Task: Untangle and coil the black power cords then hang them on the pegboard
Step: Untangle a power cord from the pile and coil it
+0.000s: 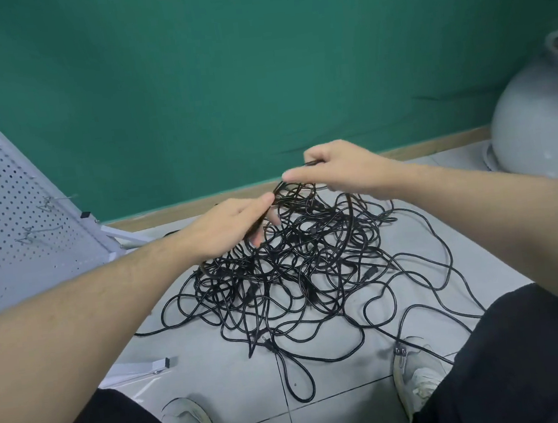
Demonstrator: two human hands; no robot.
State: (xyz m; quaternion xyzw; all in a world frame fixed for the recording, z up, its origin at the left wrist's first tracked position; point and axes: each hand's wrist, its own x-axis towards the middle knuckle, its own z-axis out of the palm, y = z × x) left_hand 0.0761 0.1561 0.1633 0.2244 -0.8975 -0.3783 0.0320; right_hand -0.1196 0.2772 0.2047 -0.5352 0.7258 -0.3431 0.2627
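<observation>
Untangling stage, seen from the head camera. The black power cords (297, 271) lie in one dense knot on the tiled floor (344, 421), between the person's two shoes and the wooden skirting at the foot of the green wall (256, 76), with loose loops trailing toward the near tiles and toward the right shoe (422, 378). The left hand (227, 228) has its fingers curled round a bundle of strands at the far top of the knot; the right hand (338, 170) pinches a single strand, or a cord end, between thumb and forefinger and holds it just above the pile. No cord is yet free or coiled. The white pegboard (5, 212) leans at the left edge of the floor, two wire hooks (37, 233) on it, both bare. The next move, judged from this arrangement, calls for tracing the pinched strand back through the mass while the other hand steadies the rest, so that pulling does not tighten the knot. A pale rounded vessel (543, 114) stands at the far right.
</observation>
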